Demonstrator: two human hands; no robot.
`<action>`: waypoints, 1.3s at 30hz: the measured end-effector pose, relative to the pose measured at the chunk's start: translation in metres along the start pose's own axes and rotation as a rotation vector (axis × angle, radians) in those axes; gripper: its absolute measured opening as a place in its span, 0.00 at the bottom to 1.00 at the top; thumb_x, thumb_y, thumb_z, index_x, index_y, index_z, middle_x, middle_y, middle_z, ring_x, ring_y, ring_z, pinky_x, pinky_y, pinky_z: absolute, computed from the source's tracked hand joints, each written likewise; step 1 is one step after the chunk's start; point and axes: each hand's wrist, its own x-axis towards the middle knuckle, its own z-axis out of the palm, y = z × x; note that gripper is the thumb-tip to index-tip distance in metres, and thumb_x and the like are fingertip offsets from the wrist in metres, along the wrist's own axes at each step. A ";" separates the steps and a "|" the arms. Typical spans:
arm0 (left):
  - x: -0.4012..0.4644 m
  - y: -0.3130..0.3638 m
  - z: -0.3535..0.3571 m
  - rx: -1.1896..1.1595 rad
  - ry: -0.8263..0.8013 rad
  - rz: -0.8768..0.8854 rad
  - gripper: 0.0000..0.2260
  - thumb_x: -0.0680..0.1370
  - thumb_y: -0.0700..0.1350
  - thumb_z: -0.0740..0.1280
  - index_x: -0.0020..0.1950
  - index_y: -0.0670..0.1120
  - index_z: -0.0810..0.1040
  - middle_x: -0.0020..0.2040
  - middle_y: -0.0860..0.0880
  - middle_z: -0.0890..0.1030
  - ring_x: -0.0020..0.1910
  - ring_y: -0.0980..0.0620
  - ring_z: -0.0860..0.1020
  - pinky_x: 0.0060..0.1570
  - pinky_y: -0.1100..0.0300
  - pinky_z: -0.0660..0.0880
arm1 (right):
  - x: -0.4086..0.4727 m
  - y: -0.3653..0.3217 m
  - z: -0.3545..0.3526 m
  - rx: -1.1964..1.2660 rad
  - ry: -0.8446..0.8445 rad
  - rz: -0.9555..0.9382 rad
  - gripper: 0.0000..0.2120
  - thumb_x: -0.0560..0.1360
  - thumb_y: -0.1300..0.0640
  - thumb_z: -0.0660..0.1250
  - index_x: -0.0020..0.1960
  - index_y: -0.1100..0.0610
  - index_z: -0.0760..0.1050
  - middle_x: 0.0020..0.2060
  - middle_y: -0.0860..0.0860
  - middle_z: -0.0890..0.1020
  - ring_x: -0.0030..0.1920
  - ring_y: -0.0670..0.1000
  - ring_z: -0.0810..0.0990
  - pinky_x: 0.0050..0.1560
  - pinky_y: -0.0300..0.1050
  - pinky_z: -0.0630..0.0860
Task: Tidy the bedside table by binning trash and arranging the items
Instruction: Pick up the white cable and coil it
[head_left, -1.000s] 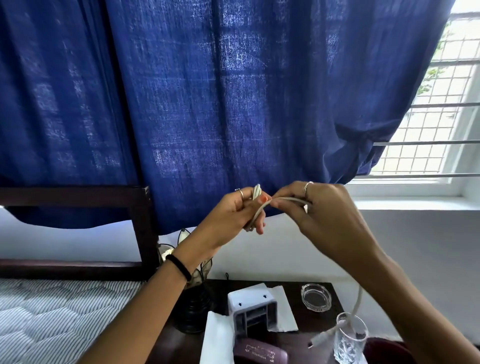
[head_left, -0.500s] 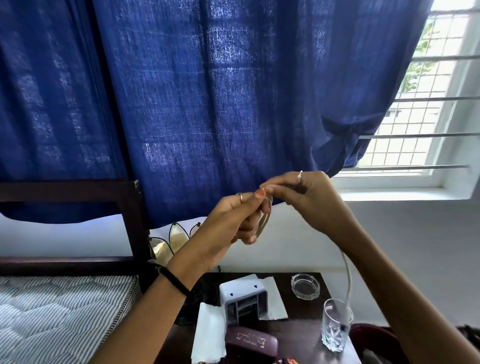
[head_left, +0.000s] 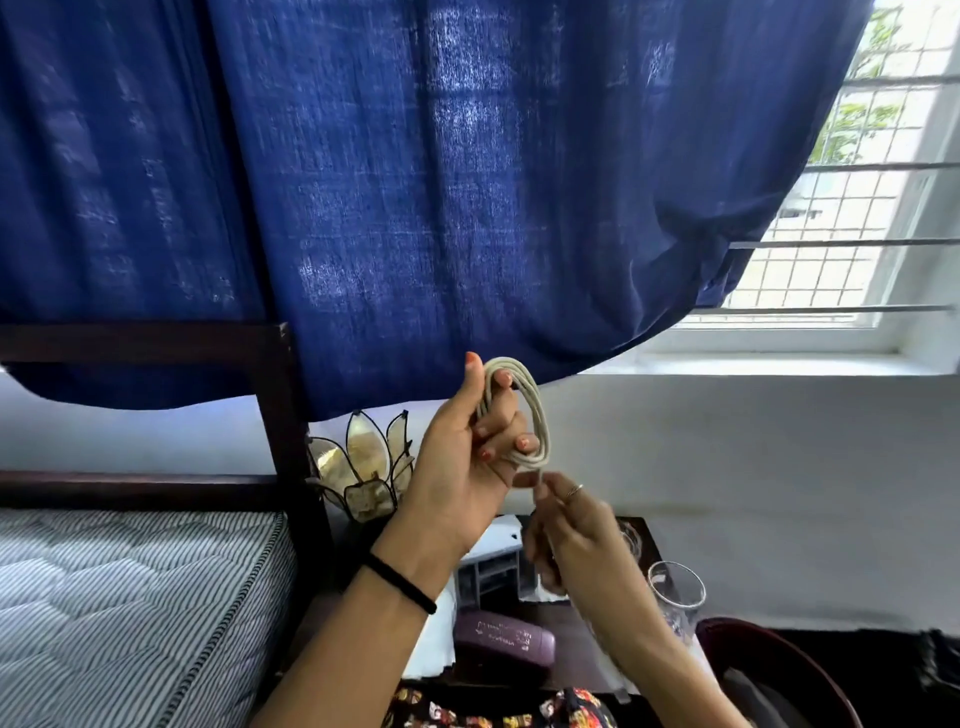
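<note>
White and soft-looking, a coiled cord (head_left: 522, 410) is looped in a few rings around the fingers of the left hand (head_left: 467, 457), held up in the air in front of the dark blue cloth curtain (head_left: 415, 182). The left hand's fingers are curled through the loops and grip them, thumb up. Just below it, the right hand (head_left: 563, 525) pinches the loose end of the cord between thumb and fingertips; this hand looks blurry.

Down below is the dark wooden worktop (head_left: 571, 660). On it sit a small white plastic box with open slots (head_left: 493, 569), a maroon oval case (head_left: 504, 644) in front of it, a clear drinking glass (head_left: 675, 597) on the right, and some white paper (head_left: 434, 639). A lamp with shiny petal-shaped glass (head_left: 363, 467) stands at the back left, beside the dark bed frame (head_left: 280, 415). The striped mattress (head_left: 130, 597) lies on the left.
</note>
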 end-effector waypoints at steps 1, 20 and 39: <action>0.000 -0.001 -0.002 0.011 0.008 0.013 0.15 0.79 0.54 0.54 0.41 0.45 0.70 0.24 0.54 0.59 0.20 0.58 0.58 0.26 0.66 0.68 | -0.005 0.004 0.002 -0.058 -0.043 0.042 0.10 0.82 0.61 0.53 0.50 0.57 0.73 0.25 0.52 0.73 0.18 0.45 0.65 0.19 0.35 0.60; -0.023 -0.001 -0.021 1.245 -0.124 -0.141 0.12 0.80 0.47 0.59 0.58 0.44 0.76 0.38 0.51 0.80 0.37 0.61 0.76 0.38 0.70 0.71 | -0.009 -0.082 -0.036 -1.264 -0.250 -0.544 0.08 0.77 0.54 0.62 0.48 0.51 0.79 0.43 0.45 0.79 0.48 0.50 0.76 0.52 0.46 0.71; -0.031 -0.029 -0.004 0.649 -0.047 -0.246 0.21 0.78 0.57 0.54 0.40 0.42 0.75 0.25 0.52 0.57 0.26 0.55 0.54 0.37 0.53 0.50 | 0.025 -0.049 -0.077 -0.515 -0.141 -0.423 0.08 0.73 0.65 0.69 0.48 0.57 0.83 0.41 0.49 0.84 0.42 0.43 0.82 0.47 0.31 0.75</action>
